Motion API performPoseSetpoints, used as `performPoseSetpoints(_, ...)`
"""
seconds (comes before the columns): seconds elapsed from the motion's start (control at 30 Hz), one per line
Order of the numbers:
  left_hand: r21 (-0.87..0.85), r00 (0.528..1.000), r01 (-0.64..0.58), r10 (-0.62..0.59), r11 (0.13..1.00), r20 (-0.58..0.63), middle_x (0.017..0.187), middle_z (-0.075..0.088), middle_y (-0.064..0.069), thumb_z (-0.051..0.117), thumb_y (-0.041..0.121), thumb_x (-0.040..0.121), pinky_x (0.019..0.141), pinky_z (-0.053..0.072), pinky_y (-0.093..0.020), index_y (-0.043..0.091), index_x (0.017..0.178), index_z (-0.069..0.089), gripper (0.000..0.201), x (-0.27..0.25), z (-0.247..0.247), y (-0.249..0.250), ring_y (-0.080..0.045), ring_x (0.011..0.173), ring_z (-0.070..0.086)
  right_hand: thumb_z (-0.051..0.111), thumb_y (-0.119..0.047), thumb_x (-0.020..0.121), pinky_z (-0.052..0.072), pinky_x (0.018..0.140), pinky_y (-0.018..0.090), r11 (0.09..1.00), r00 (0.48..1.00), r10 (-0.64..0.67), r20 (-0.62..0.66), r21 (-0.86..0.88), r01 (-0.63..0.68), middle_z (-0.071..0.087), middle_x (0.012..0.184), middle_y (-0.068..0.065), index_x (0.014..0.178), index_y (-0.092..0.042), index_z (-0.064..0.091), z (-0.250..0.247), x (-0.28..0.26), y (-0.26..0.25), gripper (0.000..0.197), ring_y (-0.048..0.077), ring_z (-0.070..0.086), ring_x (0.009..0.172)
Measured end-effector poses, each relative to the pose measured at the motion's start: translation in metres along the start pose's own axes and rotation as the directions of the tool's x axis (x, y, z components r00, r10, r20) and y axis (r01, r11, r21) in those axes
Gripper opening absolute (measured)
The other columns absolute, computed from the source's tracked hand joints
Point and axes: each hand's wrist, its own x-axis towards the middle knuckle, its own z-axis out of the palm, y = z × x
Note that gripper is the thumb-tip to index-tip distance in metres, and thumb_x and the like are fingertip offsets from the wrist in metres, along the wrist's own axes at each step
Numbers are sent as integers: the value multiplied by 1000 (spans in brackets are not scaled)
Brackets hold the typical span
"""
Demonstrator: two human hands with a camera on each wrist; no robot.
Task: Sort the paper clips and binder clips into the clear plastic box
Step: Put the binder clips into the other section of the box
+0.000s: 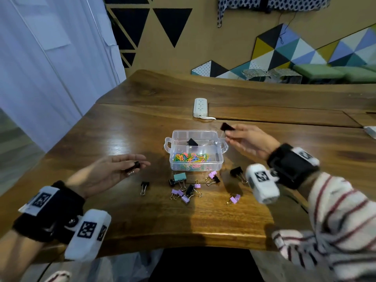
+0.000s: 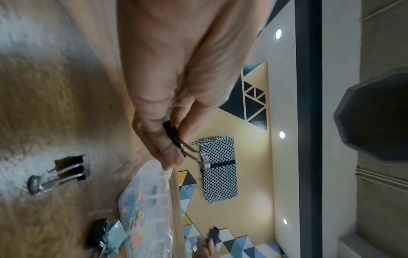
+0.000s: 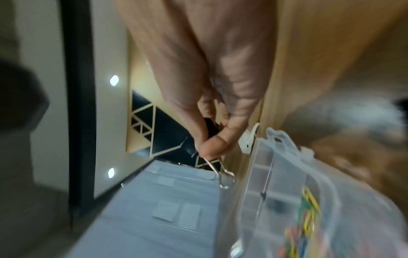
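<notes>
The clear plastic box (image 1: pixel 221 148) stands mid-table; its near compartment holds coloured paper clips (image 1: pixel 190 157), its far one a black binder clip (image 1: pixel 192 142). My right hand (image 1: pixel 234 133) hovers just right of the box's right handle, pinching a black binder clip (image 1: pixel 226 126) (image 3: pixel 210 130). My left hand (image 1: pixel 136 164), left of the box and above the table, pinches another black binder clip (image 1: pixel 134 166) (image 2: pixel 174 137). Several black, lilac and teal binder clips (image 1: pixel 190 188) lie loose in front of the box.
A lone black binder clip (image 1: pixel 144 187) lies left of the loose pile, and lilac ones (image 1: pixel 234 198) to the right. A white power strip (image 1: pixel 200 107) sits behind the box. The wooden table's front edge (image 1: pixel 183 244) is close to my body.
</notes>
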Motion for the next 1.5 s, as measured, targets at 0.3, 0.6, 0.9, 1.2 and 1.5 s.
performPoseSetpoints(0.3,6,978,-150,149,989,-149,108,72,-9,59,16,72,67,56,-11,6,109,63,38,-24,-16,1,-7,88,71,62,-8,82,47,81,31,123,992,-124,-28,-992,-12,64,113,14,109,-7,61,53,77,1,27,26,61,99)
performPoseSetpoints(0.6,491,990,-95,135,866,-46,116,65,-14,54,8,87,68,55,-11,7,115,61,28,18,7,37,-10,86,66,45,-10,89,52,86,40,-347,770,96,630,-704,620,55,122,12,120,-10,53,105,16,64,32,27,56,106)
performPoseSetpoints(0.9,715,970,-237,201,658,137,116,62,-15,62,-8,79,83,55,-22,10,127,48,52,99,75,51,-21,95,63,46,4,85,55,76,50,-343,806,71,588,-744,573,56,119,23,133,-5,39,92,15,94,49,38,59,101)
performPoseSetpoints(1.2,819,916,-248,400,518,24,94,68,-8,67,-3,78,42,44,-3,6,99,66,23,135,100,46,-7,66,61,56,-10,87,45,72,28,-162,889,-79,450,-886,434,50,97,0,121,-14,48,52,-29,49,36,18,53,86)
performPoseSetpoints(1.5,912,942,-212,320,352,95,114,67,-14,47,-9,87,78,50,-15,3,110,63,30,161,99,30,-15,93,62,62,-13,84,42,44,12,675,993,-111,36,-730,102,60,72,-1,88,-17,56,-7,-19,19,8,3,55,52)
